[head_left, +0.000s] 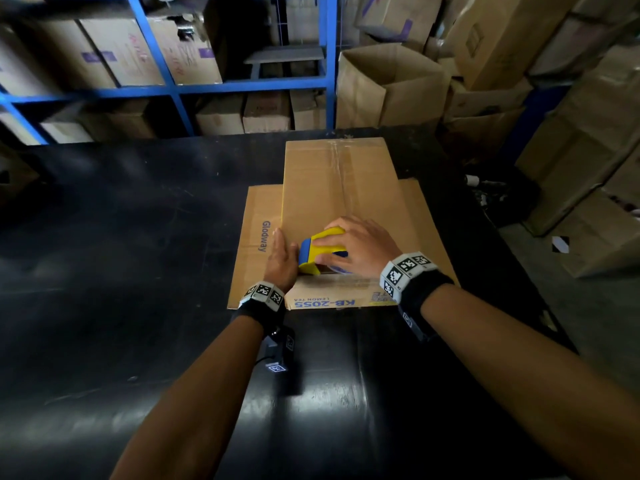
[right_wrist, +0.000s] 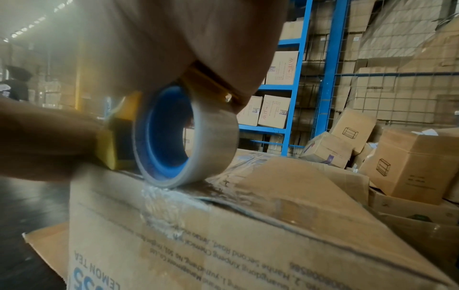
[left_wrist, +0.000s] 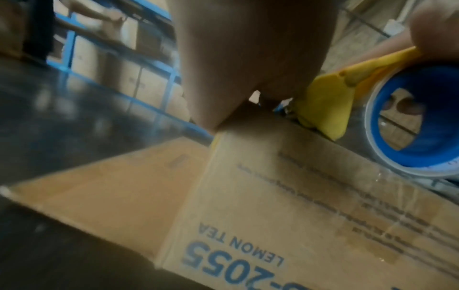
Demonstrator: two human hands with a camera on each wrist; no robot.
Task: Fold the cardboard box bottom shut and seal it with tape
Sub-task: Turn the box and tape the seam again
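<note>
Our cardboard box (head_left: 343, 202) sits upside down on the black table (head_left: 121, 254), its closed flaps under both our hands. Our left hand (head_left: 282, 259) presses flat, fingers straight, on the box's left edge. Our right hand (head_left: 356, 245) grips the yellow tape dispenser (head_left: 320, 252) at the near edge. Only the wrist views show the blue-cored tape roll (right_wrist: 174, 137) touching the seam.

Head view looks down and forward from above at the box (head_left: 346, 202) on the black table (head_left: 138, 237), shelves behind. Left wrist view sits low, close at the box's left near corner, facing forward. Right wrist view, low and close, faces the tape roll (right_wrist: 183, 135). Both wrist views share roll and box front.
</note>
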